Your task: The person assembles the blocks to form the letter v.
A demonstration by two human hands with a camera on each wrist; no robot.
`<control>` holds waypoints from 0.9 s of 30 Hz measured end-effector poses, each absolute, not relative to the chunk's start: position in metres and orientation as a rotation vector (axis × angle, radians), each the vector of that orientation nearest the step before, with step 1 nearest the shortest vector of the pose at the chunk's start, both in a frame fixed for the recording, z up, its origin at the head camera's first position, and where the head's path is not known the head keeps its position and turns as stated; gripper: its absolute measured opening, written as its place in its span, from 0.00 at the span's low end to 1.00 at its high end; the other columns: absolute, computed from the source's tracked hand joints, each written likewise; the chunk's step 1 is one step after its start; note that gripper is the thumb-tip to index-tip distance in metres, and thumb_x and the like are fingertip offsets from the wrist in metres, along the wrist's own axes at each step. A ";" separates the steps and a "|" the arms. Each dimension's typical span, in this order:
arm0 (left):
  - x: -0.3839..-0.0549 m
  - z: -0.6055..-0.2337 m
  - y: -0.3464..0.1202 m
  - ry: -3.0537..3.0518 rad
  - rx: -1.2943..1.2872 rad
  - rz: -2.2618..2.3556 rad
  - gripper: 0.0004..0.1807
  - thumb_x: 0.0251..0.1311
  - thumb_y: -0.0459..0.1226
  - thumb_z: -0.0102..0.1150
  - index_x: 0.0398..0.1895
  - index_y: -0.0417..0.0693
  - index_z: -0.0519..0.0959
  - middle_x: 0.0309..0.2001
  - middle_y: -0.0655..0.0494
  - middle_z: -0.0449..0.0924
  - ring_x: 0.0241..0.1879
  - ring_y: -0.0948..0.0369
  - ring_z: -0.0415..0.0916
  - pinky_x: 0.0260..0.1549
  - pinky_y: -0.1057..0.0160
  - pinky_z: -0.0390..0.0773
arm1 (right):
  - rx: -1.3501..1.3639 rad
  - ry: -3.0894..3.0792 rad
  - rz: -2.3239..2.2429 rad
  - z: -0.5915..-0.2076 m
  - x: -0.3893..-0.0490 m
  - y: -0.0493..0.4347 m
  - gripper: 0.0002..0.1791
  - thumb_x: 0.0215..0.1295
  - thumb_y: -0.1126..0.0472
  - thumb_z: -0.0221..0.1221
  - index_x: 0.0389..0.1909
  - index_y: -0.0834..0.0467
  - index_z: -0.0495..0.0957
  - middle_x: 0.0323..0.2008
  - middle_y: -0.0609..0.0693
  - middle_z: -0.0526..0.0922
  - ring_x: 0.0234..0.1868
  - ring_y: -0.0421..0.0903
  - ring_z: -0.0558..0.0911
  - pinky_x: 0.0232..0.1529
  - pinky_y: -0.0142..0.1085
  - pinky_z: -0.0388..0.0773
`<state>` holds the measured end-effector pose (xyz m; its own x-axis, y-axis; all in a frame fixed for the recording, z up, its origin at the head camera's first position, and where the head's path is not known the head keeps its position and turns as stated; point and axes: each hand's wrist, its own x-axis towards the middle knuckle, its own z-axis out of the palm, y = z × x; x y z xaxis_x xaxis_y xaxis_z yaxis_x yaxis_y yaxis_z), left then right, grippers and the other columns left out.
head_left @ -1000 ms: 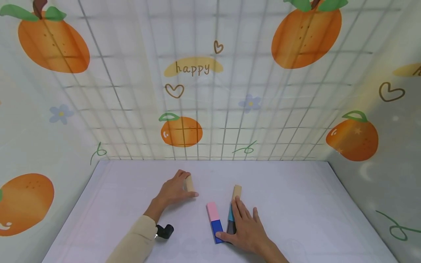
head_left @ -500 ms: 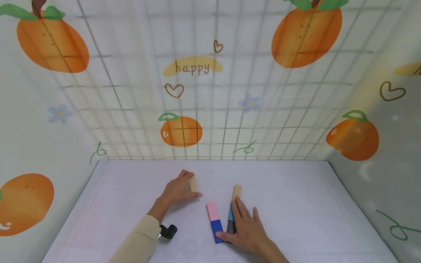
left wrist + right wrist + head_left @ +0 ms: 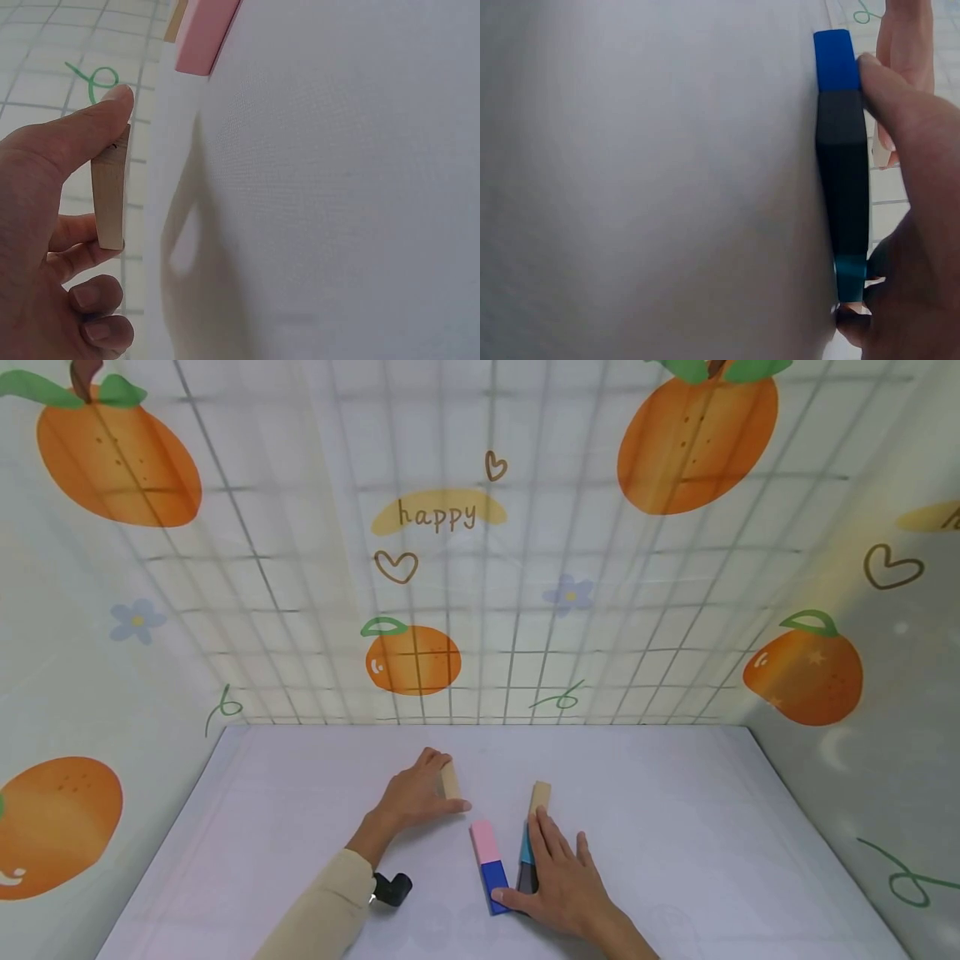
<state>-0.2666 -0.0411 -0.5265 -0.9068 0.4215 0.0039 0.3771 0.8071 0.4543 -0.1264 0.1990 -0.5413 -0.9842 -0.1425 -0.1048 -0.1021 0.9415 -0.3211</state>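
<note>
My left hand (image 3: 412, 793) pinches a plain wooden block (image 3: 450, 781) between thumb and fingertips, left of the other blocks. In the left wrist view this wooden block (image 3: 111, 195) stands between the thumb and the fingers. On the table, a pink block (image 3: 485, 843) and a blue block (image 3: 493, 878) lie end to end. Beside them runs a second row: another wooden block (image 3: 540, 797), a teal block (image 3: 527, 847) and a dark grey block (image 3: 527, 878). My right hand (image 3: 566, 885) rests on that row with extended fingers, its thumb on the blue block.
The white table (image 3: 675, 827) meets a patterned cloth backdrop (image 3: 480, 610) at its back edge, with cloth at both sides too. A black wrist device (image 3: 393, 889) sticks out from the left sleeve (image 3: 330, 902).
My left hand has moved a little to the right, carrying the wooden block toward the other blocks. My right hand and the two rows have stayed in place.
</note>
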 end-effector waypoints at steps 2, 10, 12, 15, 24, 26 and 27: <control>-0.266 -0.526 -0.040 2.898 0.647 0.682 0.48 0.51 0.63 0.70 0.71 0.48 0.68 0.64 0.48 0.67 0.45 0.53 0.74 0.48 0.48 0.79 | -0.191 2.967 -0.482 -0.541 -0.126 0.199 0.74 0.46 0.13 0.53 0.80 0.62 0.46 0.80 0.60 0.46 0.78 0.59 0.54 0.70 0.68 0.41; -0.264 -0.526 -0.037 2.903 0.678 0.672 0.48 0.51 0.62 0.71 0.71 0.47 0.69 0.63 0.47 0.68 0.44 0.53 0.75 0.47 0.49 0.80 | -0.187 2.958 -0.470 -0.539 -0.126 0.199 0.74 0.46 0.13 0.53 0.80 0.62 0.46 0.80 0.60 0.46 0.78 0.59 0.54 0.70 0.69 0.42; -0.263 -0.526 -0.036 2.901 0.677 0.679 0.48 0.51 0.62 0.71 0.71 0.47 0.68 0.63 0.47 0.68 0.45 0.53 0.74 0.47 0.49 0.80 | -0.191 2.958 -0.470 -0.539 -0.125 0.199 0.74 0.46 0.13 0.53 0.80 0.62 0.46 0.80 0.60 0.46 0.78 0.59 0.54 0.70 0.69 0.42; -0.262 -0.525 -0.033 2.896 0.675 0.685 0.48 0.51 0.62 0.71 0.71 0.47 0.68 0.63 0.47 0.68 0.46 0.53 0.74 0.48 0.49 0.80 | -0.197 2.961 -0.473 -0.539 -0.125 0.199 0.74 0.46 0.13 0.53 0.80 0.63 0.46 0.80 0.61 0.46 0.78 0.59 0.54 0.70 0.69 0.42; -0.260 -0.527 -0.026 2.882 0.691 0.713 0.47 0.52 0.61 0.71 0.71 0.46 0.69 0.63 0.49 0.68 0.44 0.55 0.74 0.47 0.50 0.78 | -0.210 2.982 -0.475 -0.540 -0.126 0.199 0.73 0.47 0.13 0.53 0.80 0.63 0.47 0.80 0.61 0.47 0.77 0.59 0.55 0.70 0.69 0.44; -0.260 -0.528 -0.025 2.885 0.697 0.711 0.47 0.53 0.61 0.70 0.71 0.46 0.69 0.63 0.49 0.68 0.44 0.55 0.74 0.47 0.50 0.78 | -0.209 2.980 -0.473 -0.540 -0.126 0.199 0.73 0.47 0.13 0.53 0.80 0.63 0.47 0.80 0.61 0.47 0.78 0.59 0.54 0.70 0.69 0.44; -0.260 -0.528 -0.025 2.887 0.702 0.715 0.47 0.52 0.61 0.71 0.70 0.45 0.69 0.63 0.48 0.68 0.43 0.55 0.74 0.46 0.50 0.79 | -0.208 2.979 -0.471 -0.540 -0.126 0.199 0.73 0.46 0.13 0.52 0.80 0.63 0.47 0.80 0.61 0.47 0.78 0.59 0.54 0.70 0.69 0.44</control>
